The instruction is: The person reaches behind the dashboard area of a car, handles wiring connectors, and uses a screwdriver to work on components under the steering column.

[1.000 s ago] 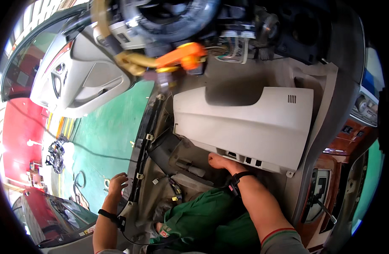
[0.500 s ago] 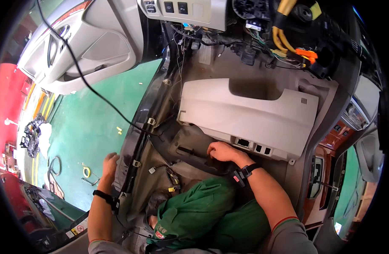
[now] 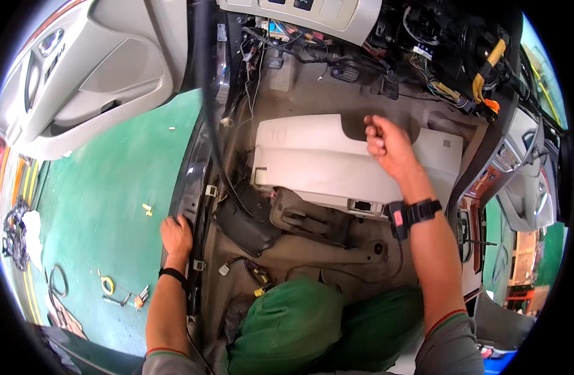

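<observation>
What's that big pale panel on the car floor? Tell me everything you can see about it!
The pale beige lower dashboard panel looks like smooth, hard plastic. It's wide, with a big scoop cut from its far edge, a small dark square near its right end, and openings along its near edge. It lies on the car floor, with a dark grey-brown trim piece by its near edge. The right hand is above it; I can't tell whether they touch.
</observation>
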The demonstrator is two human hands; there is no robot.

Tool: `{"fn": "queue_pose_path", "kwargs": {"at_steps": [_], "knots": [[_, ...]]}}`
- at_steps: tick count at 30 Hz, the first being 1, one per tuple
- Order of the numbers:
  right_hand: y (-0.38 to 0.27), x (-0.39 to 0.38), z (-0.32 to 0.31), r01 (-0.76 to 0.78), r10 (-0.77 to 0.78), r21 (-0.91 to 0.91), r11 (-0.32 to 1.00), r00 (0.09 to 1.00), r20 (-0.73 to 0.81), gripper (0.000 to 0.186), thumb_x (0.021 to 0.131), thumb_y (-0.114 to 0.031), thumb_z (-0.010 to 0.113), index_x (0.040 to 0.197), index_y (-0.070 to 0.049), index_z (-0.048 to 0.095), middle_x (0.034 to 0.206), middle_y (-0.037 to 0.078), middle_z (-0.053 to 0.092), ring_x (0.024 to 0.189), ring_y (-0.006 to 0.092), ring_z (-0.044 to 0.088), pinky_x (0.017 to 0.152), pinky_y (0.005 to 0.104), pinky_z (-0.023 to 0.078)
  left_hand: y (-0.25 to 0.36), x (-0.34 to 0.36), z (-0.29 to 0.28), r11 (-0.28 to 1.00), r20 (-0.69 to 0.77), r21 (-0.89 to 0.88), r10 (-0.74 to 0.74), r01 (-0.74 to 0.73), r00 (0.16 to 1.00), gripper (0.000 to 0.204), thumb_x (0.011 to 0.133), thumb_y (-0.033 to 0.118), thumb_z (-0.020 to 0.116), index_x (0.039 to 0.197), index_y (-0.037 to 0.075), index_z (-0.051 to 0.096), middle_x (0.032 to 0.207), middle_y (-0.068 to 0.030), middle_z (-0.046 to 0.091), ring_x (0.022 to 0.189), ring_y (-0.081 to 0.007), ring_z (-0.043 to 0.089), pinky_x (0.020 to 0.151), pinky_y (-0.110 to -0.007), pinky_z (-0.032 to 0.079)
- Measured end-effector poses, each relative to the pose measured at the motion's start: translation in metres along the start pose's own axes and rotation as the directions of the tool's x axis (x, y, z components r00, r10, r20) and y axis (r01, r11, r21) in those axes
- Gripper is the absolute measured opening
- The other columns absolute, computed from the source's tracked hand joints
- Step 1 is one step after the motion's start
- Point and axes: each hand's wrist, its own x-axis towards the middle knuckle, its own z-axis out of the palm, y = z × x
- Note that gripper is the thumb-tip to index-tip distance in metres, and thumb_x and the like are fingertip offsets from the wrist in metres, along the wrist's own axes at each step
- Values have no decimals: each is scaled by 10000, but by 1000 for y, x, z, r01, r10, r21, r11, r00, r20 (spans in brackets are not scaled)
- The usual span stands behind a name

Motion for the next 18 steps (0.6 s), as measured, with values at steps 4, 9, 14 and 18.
{"fn": "queue_pose_path", "kwargs": {"at_steps": [4,9,14,18], "knots": [[-32,46,0,-14,22,121,993,997,-71,138,947,-145,494,911,-26,555,713,25,518,513,53,374,423,191,269,-7,3,6,997,-28,72,34,-32,999,392,959,343,424,984,-21,570,1042,-218,575,984,-406,531,859,-483,434],[-61,111,-51,41,-16,393,919,998,-67,130,929,-150,467,844,-117,559,699,5,539,542,125,476,466,251,336,30,0,-20,983,10,-5,-182,182,983,377,959,337,421,971,-10,569,1046,-199,573,990,-391,528,845,-468,443],[-63,115,-27,38,43,459,888,986,-164,246,884,-210,626,929,-7,494,805,86,547,585,149,440,530,254,356,26,3,-29,976,12,-4,-217,217,976,356,943,315,432,971,-12,571,1046,-197,573,988,-383,528,838,-468,446],[-69,116,-35,4,23,475,880,998,-52,275,890,-237,627,960,1,510,827,101,567,597,153,445,542,265,361,27,5,-23,979,-12,-3,-205,205,979,349,934,305,434,981,-12,571,1051,-193,574,996,-377,527,834,-468,447]]}}
